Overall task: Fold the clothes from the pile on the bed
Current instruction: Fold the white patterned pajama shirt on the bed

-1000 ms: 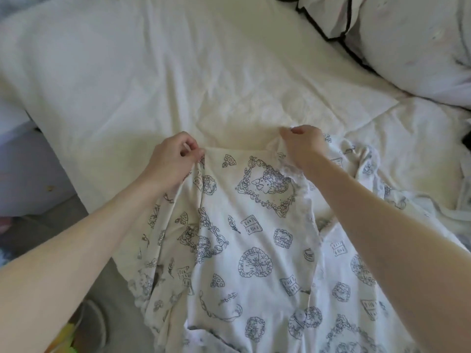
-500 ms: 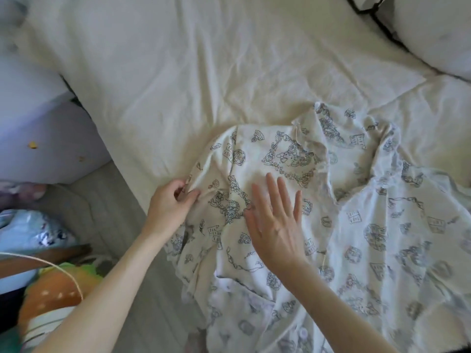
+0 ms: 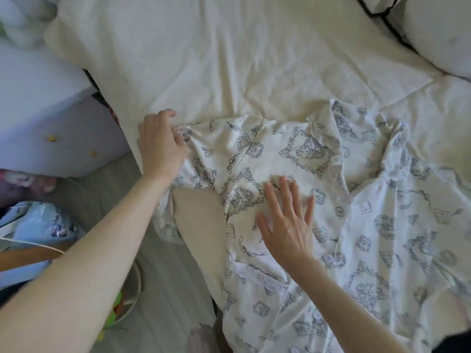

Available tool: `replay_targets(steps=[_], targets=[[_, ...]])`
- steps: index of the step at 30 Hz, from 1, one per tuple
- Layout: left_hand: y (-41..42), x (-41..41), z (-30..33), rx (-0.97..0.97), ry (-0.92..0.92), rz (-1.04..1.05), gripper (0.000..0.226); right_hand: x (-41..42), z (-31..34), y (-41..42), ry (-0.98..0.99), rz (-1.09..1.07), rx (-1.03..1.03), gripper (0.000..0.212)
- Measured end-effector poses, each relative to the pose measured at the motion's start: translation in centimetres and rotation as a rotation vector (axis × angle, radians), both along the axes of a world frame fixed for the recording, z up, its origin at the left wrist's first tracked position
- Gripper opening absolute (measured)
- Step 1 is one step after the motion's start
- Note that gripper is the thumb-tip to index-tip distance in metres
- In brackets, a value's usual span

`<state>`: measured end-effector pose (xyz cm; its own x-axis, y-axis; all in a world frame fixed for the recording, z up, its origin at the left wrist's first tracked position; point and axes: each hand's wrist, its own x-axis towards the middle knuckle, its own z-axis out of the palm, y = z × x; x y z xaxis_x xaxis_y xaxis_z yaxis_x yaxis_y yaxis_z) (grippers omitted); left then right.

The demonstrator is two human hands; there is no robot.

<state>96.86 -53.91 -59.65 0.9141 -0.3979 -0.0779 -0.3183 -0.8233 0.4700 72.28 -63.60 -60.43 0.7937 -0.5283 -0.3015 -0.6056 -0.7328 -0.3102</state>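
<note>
A white printed garment point(image 3: 293, 159) with dark line drawings of books, wreaths and small animals lies spread across the lower right and centre of the frame, on the cream sheet of the bed point(image 3: 229, 59). Its upper edge runs roughly across the middle of the picture, and its left part hangs over the bed's edge toward the floor. A row of pale buttons point(image 3: 328, 258) shows along a placket in the lower centre.

The left hand point(image 3: 160, 143), at centre left, grips the garment's upper-left corner: the fingers are curled over the bunched fabric and the thumb side pinches it, right at the bed's edge. The right hand point(image 3: 288, 220), just below the centre of the frame, lies flat on the fabric, palm down, with fingers straight and slightly spread, pressing the cloth against the mattress. The two hands are apart, with a stretch of wrinkled printed cloth between them.

In the upper right corner sits a white pillow point(image 3: 438, 29) with dark piping on bedding beside it. At the left of the frame stands a pale lavender cabinet point(image 3: 51, 123) with small yellow knobs, close to the bed. Below it, in the lower left, lie blurred colourful items on the grey floor point(image 3: 163, 289); what they are cannot be told
</note>
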Motion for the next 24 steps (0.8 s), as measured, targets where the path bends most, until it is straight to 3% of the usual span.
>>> replay_targets(steps=[3, 7, 9, 15, 24], targets=[[2.9, -7.3, -0.9, -0.226, 0.097, 0.086, 0.02, -1.5, 0.4, 1.2, -0.017, -0.002, -0.008, 0.058], [6.1, -16.5, -3.0, -0.278, 0.73, 0.143, 0.013, -5.4, 0.5, 2.9, 0.024, -0.072, 0.005, 0.058], [7.0, -19.3, -3.7, -0.317, 0.92, 0.124, 0.01, -7.7, 0.7, 3.8, 0.042, -0.111, 0.006, 0.06], [10.4, -22.5, -3.1, -0.286, 0.978, 0.038, 0.005, -14.2, 1.2, 6.0, 0.085, -0.255, 0.06, 0.059], [14.5, -25.1, 0.8, -0.197, 0.988, 0.163, 0.028, -20.4, 2.3, 8.7, 0.159, -0.202, 0.171, 0.059]])
